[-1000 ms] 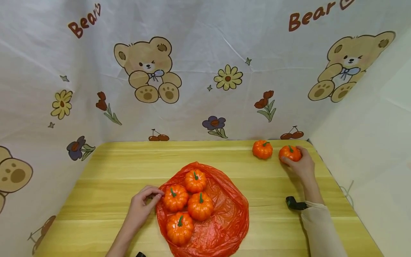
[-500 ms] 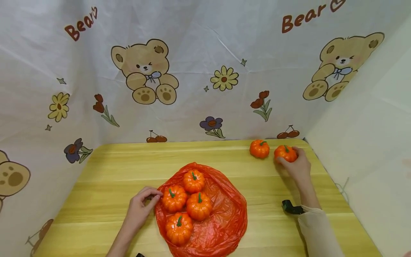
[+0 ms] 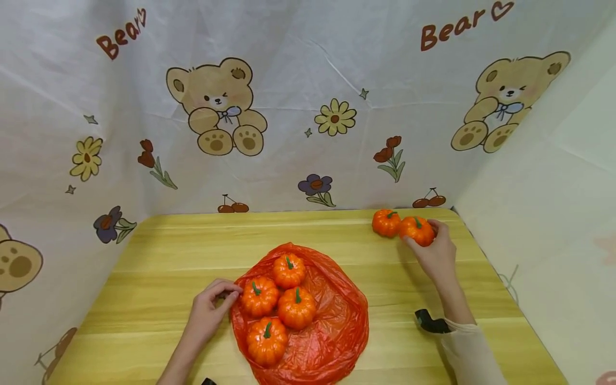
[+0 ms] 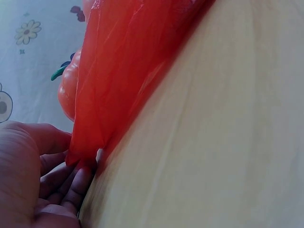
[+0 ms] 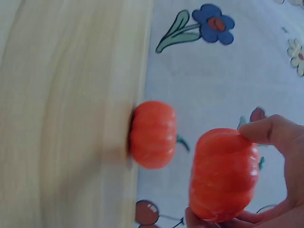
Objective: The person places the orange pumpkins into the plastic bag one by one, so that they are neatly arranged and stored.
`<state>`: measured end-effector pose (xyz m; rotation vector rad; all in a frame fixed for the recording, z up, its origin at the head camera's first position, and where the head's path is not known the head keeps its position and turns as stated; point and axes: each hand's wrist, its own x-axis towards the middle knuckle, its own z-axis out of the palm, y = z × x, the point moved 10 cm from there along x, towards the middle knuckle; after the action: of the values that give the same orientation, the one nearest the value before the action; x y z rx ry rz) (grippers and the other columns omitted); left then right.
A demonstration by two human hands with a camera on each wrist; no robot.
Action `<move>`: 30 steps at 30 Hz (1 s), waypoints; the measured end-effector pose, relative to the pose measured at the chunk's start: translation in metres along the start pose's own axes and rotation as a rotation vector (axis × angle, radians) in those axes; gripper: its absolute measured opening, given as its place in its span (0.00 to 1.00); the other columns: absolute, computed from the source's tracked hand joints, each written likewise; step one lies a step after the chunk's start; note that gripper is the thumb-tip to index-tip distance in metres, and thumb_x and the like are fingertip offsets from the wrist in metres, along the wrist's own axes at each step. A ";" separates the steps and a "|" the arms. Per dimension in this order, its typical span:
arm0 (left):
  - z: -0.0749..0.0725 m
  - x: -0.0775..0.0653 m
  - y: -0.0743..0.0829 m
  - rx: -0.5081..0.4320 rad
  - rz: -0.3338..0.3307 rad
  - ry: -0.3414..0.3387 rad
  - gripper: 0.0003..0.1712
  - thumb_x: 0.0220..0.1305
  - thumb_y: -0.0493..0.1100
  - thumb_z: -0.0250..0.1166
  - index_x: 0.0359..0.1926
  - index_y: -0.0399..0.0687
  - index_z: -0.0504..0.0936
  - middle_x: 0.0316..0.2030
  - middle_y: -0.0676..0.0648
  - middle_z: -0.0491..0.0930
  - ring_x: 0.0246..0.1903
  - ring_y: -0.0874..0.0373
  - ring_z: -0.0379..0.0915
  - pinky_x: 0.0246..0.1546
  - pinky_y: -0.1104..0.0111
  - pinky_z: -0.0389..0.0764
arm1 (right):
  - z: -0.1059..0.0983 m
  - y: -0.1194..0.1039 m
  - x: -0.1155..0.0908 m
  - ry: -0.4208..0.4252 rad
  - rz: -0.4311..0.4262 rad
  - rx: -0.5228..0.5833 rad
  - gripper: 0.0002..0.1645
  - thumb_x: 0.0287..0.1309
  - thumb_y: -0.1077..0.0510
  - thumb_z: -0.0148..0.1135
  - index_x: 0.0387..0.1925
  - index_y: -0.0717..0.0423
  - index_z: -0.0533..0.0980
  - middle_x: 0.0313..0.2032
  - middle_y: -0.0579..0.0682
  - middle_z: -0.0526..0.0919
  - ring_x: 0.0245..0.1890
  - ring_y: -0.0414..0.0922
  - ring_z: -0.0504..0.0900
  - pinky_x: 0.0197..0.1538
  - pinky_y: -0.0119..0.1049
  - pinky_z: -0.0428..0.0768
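Observation:
My right hand (image 3: 439, 254) grips a small orange toy pumpkin (image 3: 416, 231) with a green stem between thumb and fingers. In the right wrist view this pumpkin (image 5: 224, 175) looks lifted off the table. A second pumpkin (image 3: 385, 222) stands on the table just left of it, near the back edge. My left hand (image 3: 210, 307) pinches the left rim of a red plastic bag (image 3: 337, 326); the left wrist view shows the bag's edge (image 4: 85, 147) between thumb and fingers. Several pumpkins (image 3: 297, 308) sit in the spread bag, mostly on its left side.
The wood-grain table (image 3: 168, 256) ends at a white cloth backdrop (image 3: 284, 69) printed with bears and flowers. A white side wall (image 3: 544, 214) rises along the right. A black device (image 3: 431, 322) sits at my right wrist.
My right hand has moved left with its pumpkin, close to the other one at the back. The left hand still holds the bag's rim. The head view has shifted slightly.

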<state>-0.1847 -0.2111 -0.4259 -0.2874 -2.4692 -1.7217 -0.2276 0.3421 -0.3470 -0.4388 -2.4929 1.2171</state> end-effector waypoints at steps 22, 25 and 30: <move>0.000 -0.001 0.002 -0.011 0.012 -0.002 0.06 0.72 0.37 0.69 0.43 0.52 0.90 0.44 0.49 0.86 0.40 0.62 0.78 0.41 0.76 0.80 | 0.079 -0.095 -0.067 -0.315 -0.348 0.081 0.43 0.53 0.58 0.81 0.67 0.58 0.69 0.62 0.60 0.80 0.63 0.58 0.79 0.65 0.62 0.80; 0.000 -0.001 0.002 -0.009 0.018 0.002 0.06 0.72 0.36 0.69 0.43 0.51 0.90 0.44 0.49 0.86 0.40 0.62 0.78 0.41 0.77 0.80 | 0.089 -0.103 -0.077 -0.379 -0.402 0.082 0.43 0.52 0.57 0.81 0.67 0.56 0.70 0.60 0.57 0.82 0.63 0.56 0.80 0.64 0.60 0.81; 0.000 0.000 0.005 0.004 0.020 0.008 0.06 0.71 0.35 0.69 0.43 0.49 0.89 0.44 0.48 0.86 0.40 0.63 0.78 0.41 0.77 0.79 | 0.107 -0.114 -0.094 -0.501 -0.500 0.087 0.43 0.50 0.57 0.82 0.66 0.54 0.72 0.59 0.52 0.83 0.60 0.51 0.83 0.63 0.56 0.83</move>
<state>-0.1833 -0.2094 -0.4218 -0.3033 -2.4551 -1.7068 -0.2028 0.1612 -0.3329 0.5525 -2.6781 1.3240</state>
